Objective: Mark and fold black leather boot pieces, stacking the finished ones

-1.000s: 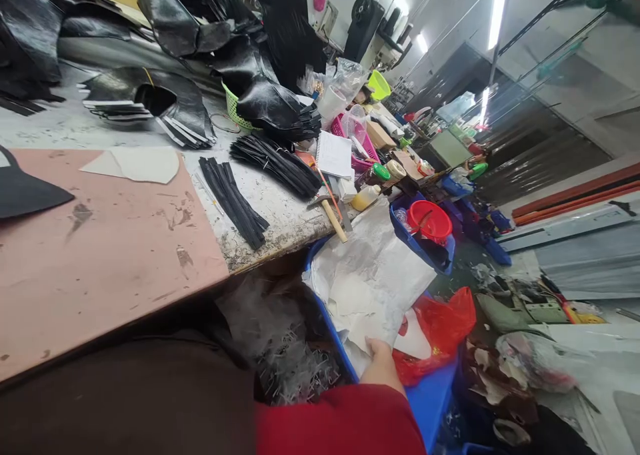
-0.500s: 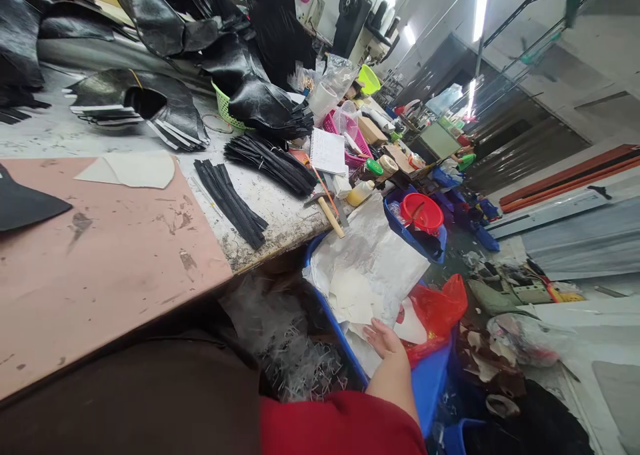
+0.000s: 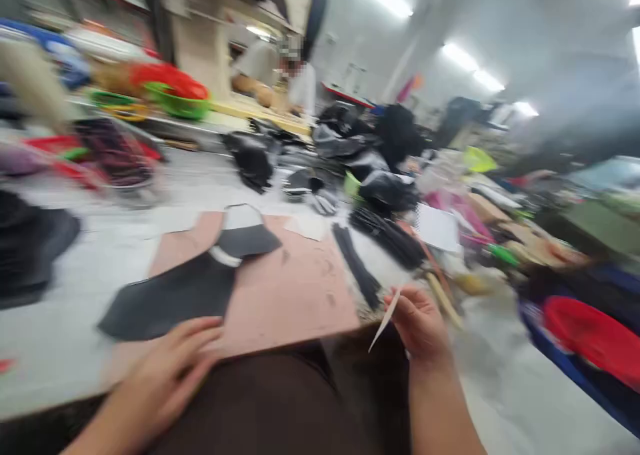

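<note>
My right hand (image 3: 417,318) pinches a thin pale piece (image 3: 385,320) over the table's front edge. My left hand (image 3: 177,365) is flat with its fingers spread, at the lower edge of a dark cut piece (image 3: 180,295) on the pink mat (image 3: 295,295). A smaller dark piece (image 3: 249,240) with a pale curved edge touches it at the upper right. Toward the back of the mat is a white piece (image 3: 306,227). The picture is smeared by motion.
Black strip bundles (image 3: 387,237) and a hammer handle (image 3: 444,299) lie right of the mat. Black leather pieces (image 3: 250,158) are piled behind. A red basin (image 3: 593,338) stands at the right. A person (image 3: 280,68) is at the back.
The view has swung left. My right hand has come up from the white sheets beside the table and now holds a pale piece. My left hand has come into view on the mat.
</note>
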`<state>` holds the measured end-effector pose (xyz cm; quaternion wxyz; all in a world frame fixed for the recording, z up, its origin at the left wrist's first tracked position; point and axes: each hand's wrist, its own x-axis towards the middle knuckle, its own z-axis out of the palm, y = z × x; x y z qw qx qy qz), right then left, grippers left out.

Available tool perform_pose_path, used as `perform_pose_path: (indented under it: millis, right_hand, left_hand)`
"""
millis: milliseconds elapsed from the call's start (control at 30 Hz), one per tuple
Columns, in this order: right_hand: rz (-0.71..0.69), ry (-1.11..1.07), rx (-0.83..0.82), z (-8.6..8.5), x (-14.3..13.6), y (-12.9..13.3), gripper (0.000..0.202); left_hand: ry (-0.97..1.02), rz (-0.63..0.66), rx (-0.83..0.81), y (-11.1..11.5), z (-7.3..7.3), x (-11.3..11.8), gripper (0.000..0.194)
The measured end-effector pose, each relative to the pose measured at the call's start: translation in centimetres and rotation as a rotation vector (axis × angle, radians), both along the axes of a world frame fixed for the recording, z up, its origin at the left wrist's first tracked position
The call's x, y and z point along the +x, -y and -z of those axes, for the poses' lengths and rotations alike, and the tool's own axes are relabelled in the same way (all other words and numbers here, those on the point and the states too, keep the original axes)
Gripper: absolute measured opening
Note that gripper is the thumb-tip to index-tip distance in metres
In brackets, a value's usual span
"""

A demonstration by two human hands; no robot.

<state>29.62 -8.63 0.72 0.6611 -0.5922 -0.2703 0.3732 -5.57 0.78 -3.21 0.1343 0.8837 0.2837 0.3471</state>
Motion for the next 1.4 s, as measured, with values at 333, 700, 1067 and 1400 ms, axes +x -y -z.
perform_pose_path:
  millis: [333, 700, 1067, 1400]
  right_hand:
    - [-0.719, 0.995, 0.658, -0.6, -21.3, -9.2, 0.023]
    - [-0.555, 0.226, 0.048, 1.9, -22.2, -9.6, 0.025]
    - [-0.451, 0.064, -0.103, 2.1, -17.9, -9.2, 0.023]
    - [-0.749, 0.689, 0.002, 2.9, -20.8, -8.6, 0.013]
  left_hand:
    - [0.816, -0.263, -1.278, 3.4, -0.1, -5.5, 0.048]
    - [0.310, -0.184, -0.895, -0.1, -0.9, -6.8, 0.044]
    - [0.113, -0.197, -0.174, 1.2, 2.6, -4.5, 0.021]
    - [0.087, -0.192, -0.025, 1.8, 2.5, -6.2, 0.027]
